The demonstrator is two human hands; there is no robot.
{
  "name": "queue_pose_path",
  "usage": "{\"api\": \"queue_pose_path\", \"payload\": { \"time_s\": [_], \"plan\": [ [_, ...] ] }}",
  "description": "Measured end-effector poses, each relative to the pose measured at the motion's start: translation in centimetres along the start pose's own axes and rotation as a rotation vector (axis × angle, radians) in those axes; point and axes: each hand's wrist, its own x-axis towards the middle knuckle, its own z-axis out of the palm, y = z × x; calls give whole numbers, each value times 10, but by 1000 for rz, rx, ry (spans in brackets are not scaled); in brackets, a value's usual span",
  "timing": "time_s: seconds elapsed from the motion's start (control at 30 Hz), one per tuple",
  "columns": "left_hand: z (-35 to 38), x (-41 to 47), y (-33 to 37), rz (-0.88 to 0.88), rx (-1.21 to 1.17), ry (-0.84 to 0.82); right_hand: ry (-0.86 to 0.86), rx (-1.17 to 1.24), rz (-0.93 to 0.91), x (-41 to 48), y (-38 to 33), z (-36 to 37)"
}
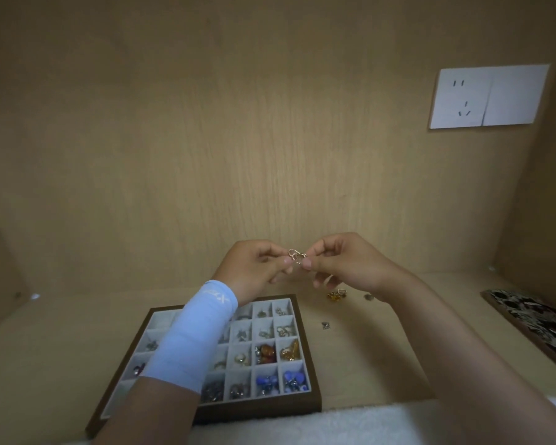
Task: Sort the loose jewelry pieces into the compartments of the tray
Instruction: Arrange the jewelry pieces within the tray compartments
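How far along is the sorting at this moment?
Done: many compartments of the tray hold pieces. In hand: the left hand and right hand pinch a gold piece between them. Left: an amber piece, a silver piece and a grey piece lie loose right of the tray.

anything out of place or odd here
Three pieces lie loose on the shelf right of the tray, outside its compartments: an amber piece, a silver piece and a grey piece. Nothing looks spilled or broken.

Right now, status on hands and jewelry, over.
Left hand and right hand pinch one gold piece, raised. Loose pieces lie right of tray. Left forearm hides some compartments.
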Motion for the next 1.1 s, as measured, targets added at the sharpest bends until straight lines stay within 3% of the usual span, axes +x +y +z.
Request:
{"api": "queue_pose_path", "payload": {
  "time_s": [0.17, 0.4, 0.6, 0.9, 1.1],
  "plan": [
    [-33, -28, -18, -65, 79, 41, -65, -94, -32, 0, -8, 29],
    [-89, -73, -44, -104, 3, 66, -117, -81, -152, -4, -21, 102],
    [-122, -89, -60, -40, -68, 251, -217, 147, 61, 13, -48, 149],
    [-129, -88, -79, -38, -183, 363, -263, -123, 8, 45, -62, 180],
    [-129, -83, -99, -98, 90, 380, -114, -293, -46, 55, -35, 191]
  ]
}}
